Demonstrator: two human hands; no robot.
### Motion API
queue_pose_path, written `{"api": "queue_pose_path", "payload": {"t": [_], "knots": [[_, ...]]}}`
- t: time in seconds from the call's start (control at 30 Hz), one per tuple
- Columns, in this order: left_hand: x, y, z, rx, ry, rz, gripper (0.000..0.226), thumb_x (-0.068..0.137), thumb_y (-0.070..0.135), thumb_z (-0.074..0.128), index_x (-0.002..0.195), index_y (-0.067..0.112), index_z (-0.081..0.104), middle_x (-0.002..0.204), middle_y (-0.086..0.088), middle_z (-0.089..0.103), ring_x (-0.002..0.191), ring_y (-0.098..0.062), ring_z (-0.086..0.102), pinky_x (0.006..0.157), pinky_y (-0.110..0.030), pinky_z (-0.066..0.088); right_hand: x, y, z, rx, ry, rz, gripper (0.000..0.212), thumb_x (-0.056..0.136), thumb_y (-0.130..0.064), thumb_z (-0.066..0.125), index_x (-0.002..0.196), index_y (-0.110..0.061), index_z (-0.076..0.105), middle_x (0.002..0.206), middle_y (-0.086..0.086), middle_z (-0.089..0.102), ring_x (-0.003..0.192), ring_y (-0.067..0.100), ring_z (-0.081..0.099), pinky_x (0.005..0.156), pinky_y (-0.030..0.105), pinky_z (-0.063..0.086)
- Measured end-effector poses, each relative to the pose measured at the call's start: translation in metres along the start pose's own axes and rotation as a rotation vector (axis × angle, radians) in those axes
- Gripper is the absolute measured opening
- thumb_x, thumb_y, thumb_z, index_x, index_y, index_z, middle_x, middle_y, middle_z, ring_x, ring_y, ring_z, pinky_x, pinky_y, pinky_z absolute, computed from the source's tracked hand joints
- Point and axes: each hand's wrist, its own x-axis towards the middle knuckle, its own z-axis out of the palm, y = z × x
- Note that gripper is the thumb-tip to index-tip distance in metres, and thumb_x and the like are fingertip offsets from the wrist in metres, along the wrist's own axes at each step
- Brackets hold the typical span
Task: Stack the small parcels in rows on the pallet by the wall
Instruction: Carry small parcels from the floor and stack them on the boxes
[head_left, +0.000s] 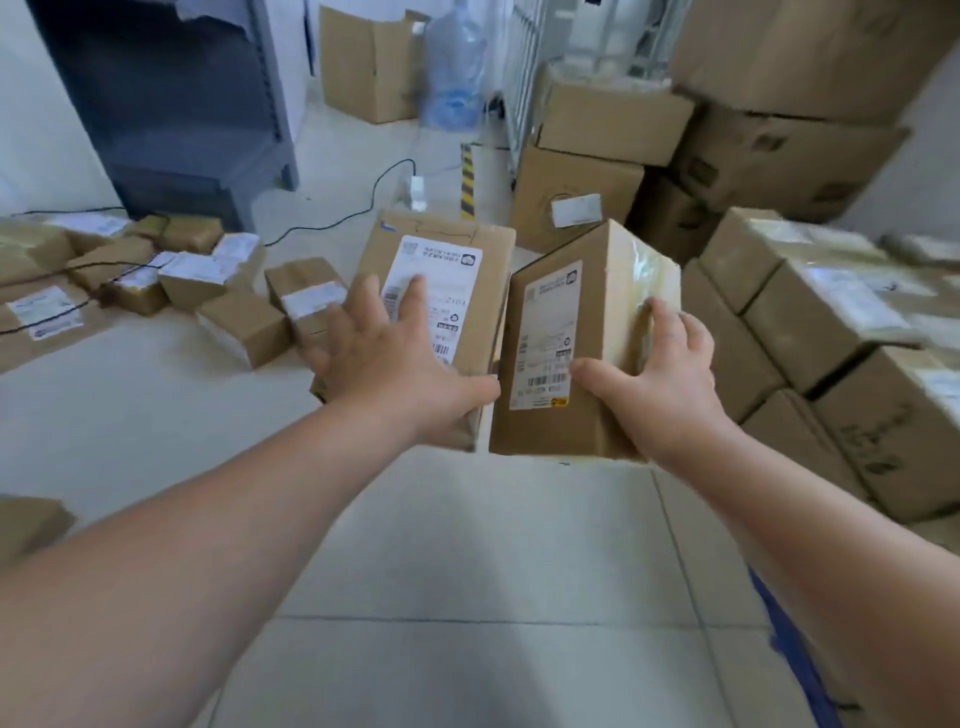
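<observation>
Both bare arms reach forward over the tiled floor (467, 545), each hand holding a parcel in the air. The left hand (384, 364) grips the left parcel (441, 249) from above, its fingers (410, 296) spread wide across the labelled top and the thumb hooked over the near right edge. The right hand (660, 384) holds the right parcel (561, 322), tilted on edge just beside the other, with the thumb pressed on the labelled face and the fingers (675, 322) curled round the taped side. To the right, taped parcels sit in a stack (810, 312) of close rows; what they rest on cannot be told. On the floor to the left lie loose parcels (192, 280), with a black cable (332, 218) running behind them. Further back stand a grey shelf (171, 104), a water bottle (454, 67) and big boxes (779, 140) piled at the right.
</observation>
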Motion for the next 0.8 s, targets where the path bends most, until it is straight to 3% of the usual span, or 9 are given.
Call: {"api": "queue_pose_path", "payload": {"t": [0.17, 0.3, 0.53, 0.67, 0.8], "knots": [[0.007, 0.152, 0.026, 0.02, -0.026, 0.141, 0.124, 0.051, 0.08, 0.064, 0.151, 0.037, 0.004, 0.154, -0.001, 0.0, 0.139, -0.034, 0.013, 0.106, -0.054, 0.031, 0.043, 0.082, -0.106, 0.043, 0.102, 0.088, 0.105, 0.072, -0.062, 0.069, 0.153, -0.039, 0.005, 0.156, -0.013, 0.007, 0.141, 0.029, 0.024, 0.109, 0.057, 0.037], [0.006, 0.261, 0.036, 0.047, -0.056, 0.265, 0.122, 0.054, 0.08, 0.065, 0.15, 0.037, 0.003, 0.155, -0.001, -0.001, 0.139, -0.034, 0.013, 0.105, -0.056, 0.031, 0.061, 0.137, -0.186, 0.099, 0.2, 0.163, 0.104, 0.076, -0.056, 0.071, 0.155, -0.035, 0.007, 0.157, -0.011, 0.009, 0.142, 0.025, 0.023, 0.112, 0.05, 0.033], [-0.005, 0.432, 0.045, 0.018, -0.07, 0.496, 0.116, 0.053, 0.078, 0.064, 0.146, 0.039, 0.007, 0.153, 0.0, 0.004, 0.136, -0.031, 0.014, 0.098, -0.053, 0.031, 0.07, 0.216, -0.321, 0.227, 0.387, 0.318, 0.1, 0.078, -0.053, 0.071, 0.155, -0.033, 0.01, 0.157, -0.008, 0.014, 0.141, 0.022, 0.025, 0.113, 0.05, 0.032], [-0.024, 0.515, 0.047, 0.036, -0.099, 0.625, 0.115, 0.053, 0.08, 0.062, 0.146, 0.039, 0.009, 0.152, -0.001, 0.005, 0.137, -0.033, 0.015, 0.101, -0.055, 0.03, 0.063, 0.262, -0.38, 0.314, 0.489, 0.421, 0.098, 0.075, -0.054, 0.072, 0.154, -0.035, 0.017, 0.153, -0.006, 0.021, 0.136, 0.024, 0.034, 0.108, 0.055, 0.039], [-0.044, 0.573, 0.053, 0.023, -0.133, 0.736, 0.114, 0.054, 0.081, 0.063, 0.146, 0.039, 0.009, 0.153, 0.0, 0.006, 0.139, -0.034, 0.016, 0.104, -0.058, 0.032, 0.047, 0.293, -0.423, 0.544, 0.607, 0.529, 0.09, 0.07, -0.05, 0.075, 0.147, -0.04, 0.028, 0.139, -0.007, 0.035, 0.117, 0.024, 0.053, 0.091, 0.051, 0.054]]}}
